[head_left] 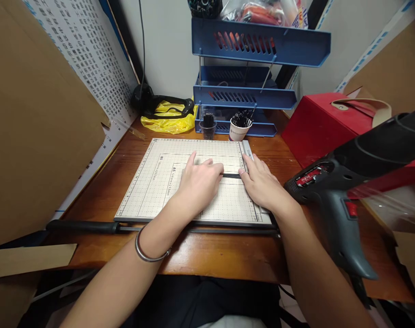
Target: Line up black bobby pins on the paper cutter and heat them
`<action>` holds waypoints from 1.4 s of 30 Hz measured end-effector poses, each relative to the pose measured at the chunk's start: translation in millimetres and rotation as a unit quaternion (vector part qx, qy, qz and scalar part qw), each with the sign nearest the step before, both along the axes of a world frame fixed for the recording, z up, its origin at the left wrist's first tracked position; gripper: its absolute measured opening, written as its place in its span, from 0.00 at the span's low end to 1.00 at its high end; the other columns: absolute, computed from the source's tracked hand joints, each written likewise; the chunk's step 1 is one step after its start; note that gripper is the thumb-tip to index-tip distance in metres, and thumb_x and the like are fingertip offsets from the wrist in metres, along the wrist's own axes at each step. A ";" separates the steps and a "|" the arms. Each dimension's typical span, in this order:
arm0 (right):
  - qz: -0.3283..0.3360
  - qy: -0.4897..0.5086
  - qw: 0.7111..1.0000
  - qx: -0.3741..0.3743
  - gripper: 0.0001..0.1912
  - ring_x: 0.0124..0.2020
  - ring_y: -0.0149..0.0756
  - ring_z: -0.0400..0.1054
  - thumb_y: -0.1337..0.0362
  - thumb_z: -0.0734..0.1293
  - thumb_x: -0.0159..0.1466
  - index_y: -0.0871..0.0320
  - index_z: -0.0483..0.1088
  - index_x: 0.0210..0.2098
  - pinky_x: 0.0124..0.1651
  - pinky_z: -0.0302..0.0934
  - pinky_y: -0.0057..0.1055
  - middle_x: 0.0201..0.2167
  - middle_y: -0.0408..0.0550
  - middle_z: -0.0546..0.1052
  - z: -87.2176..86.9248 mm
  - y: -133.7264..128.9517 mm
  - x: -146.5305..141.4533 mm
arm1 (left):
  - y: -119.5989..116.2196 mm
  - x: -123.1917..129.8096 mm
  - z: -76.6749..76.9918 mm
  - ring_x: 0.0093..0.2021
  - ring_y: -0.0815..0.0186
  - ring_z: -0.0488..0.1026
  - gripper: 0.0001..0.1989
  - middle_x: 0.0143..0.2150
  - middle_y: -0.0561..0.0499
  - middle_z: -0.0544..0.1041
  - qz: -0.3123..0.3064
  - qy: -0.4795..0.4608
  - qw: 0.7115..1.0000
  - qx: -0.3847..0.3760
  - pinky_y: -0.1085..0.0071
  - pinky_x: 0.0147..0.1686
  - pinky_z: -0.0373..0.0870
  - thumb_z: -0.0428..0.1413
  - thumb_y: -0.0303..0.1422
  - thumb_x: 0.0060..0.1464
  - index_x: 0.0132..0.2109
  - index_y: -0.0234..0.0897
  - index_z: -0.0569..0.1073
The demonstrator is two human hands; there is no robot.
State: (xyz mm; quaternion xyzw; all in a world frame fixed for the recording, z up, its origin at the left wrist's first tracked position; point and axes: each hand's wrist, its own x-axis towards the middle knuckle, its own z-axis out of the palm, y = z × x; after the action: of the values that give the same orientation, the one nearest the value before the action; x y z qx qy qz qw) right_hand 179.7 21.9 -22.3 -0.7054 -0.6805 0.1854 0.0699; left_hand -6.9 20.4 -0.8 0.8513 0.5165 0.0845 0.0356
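Observation:
A cream paper cutter (153, 182) with a printed grid lies on the wooden desk. A bundle of thin black sticks (231, 175) runs sideways across its board. My left hand (201, 182) is closed on the left end of the sticks, its fingers curled and the thumb raised. At their right end my right hand (260, 182) rests with fingers stretched over the metal rail (246, 148), thumb beside the sticks. The cutter's blade arm with its black handle (83, 226) lies along the near edge.
A clear cup (208, 132) and a white paper cup (238, 133) hold black sticks behind the cutter. Blue tiered trays (262, 43) stand at the back. A heat gun (344, 205) and a red box (316, 118) are at right. A yellow bag (169, 123) lies back left.

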 end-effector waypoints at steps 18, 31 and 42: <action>0.005 -0.002 1.000 0.016 0.34 0.78 0.58 0.40 0.51 0.46 0.75 0.56 0.46 0.77 0.72 0.50 0.63 0.79 0.59 0.45 -1.3 -0.9 1.8 | -36.8 17.6 -9.3 0.77 0.49 0.53 0.41 0.75 0.32 0.58 -0.108 0.052 0.992 -0.025 0.48 0.76 0.44 0.37 0.55 0.72 0.73 0.20 0.59; 0.006 0.010 1.000 0.010 0.34 0.79 0.59 0.38 0.51 0.47 0.75 0.57 0.46 0.77 0.73 0.48 0.64 0.79 0.60 0.44 -1.5 -0.7 2.1 | -37.0 18.6 -9.8 0.77 0.47 0.51 0.42 0.76 0.30 0.55 -0.107 0.046 0.992 -0.051 0.51 0.75 0.50 0.41 0.54 0.72 0.73 0.17 0.57; 0.003 0.009 1.000 0.019 0.34 0.79 0.60 0.38 0.50 0.46 0.75 0.56 0.47 0.76 0.72 0.49 0.65 0.79 0.60 0.45 -3.1 -1.7 2.6 | -36.7 17.2 -9.3 0.78 0.43 0.49 0.42 0.77 0.31 0.53 -0.106 0.051 0.992 -0.054 0.45 0.74 0.48 0.40 0.55 0.72 0.74 0.20 0.56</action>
State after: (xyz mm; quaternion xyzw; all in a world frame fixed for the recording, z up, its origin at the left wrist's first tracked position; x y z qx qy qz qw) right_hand 182.3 20.2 -25.4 -0.6999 -0.6856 0.1790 0.0891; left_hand 10.3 -16.3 -10.0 0.9012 0.4285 0.0093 0.0638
